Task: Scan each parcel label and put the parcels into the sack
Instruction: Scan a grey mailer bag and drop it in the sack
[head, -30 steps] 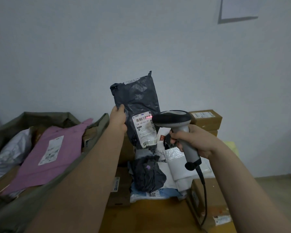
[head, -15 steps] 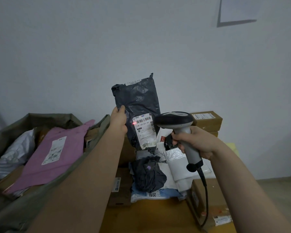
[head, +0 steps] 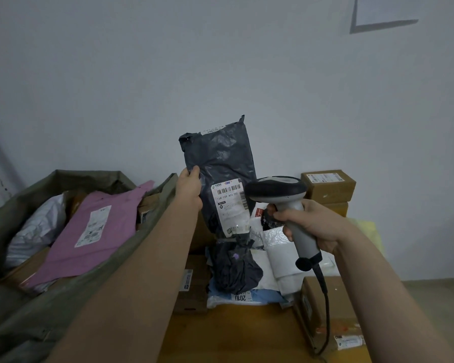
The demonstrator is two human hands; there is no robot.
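My left hand (head: 188, 188) grips the left edge of a dark grey plastic parcel (head: 220, 158) and holds it upright above the table. Its white barcode label (head: 230, 205) faces me. My right hand (head: 309, 224) grips the handle of a grey barcode scanner (head: 275, 191), whose black head sits just right of the label and points at it. An olive green sack (head: 68, 292) stands open at the left, with a pink parcel (head: 95, 231) and a white one (head: 34, 229) inside.
A heap of parcels lies on the wooden table (head: 233, 334): a crumpled dark bag (head: 233, 268), white mailers (head: 281, 255), a blue one (head: 257, 297). Cardboard boxes stand at back right (head: 328, 186) and front right (head: 328, 310). The scanner cable (head: 325, 318) hangs down.
The red scan line seen on the label half a second ago is gone. Parcel and scanner have stayed almost where they were.
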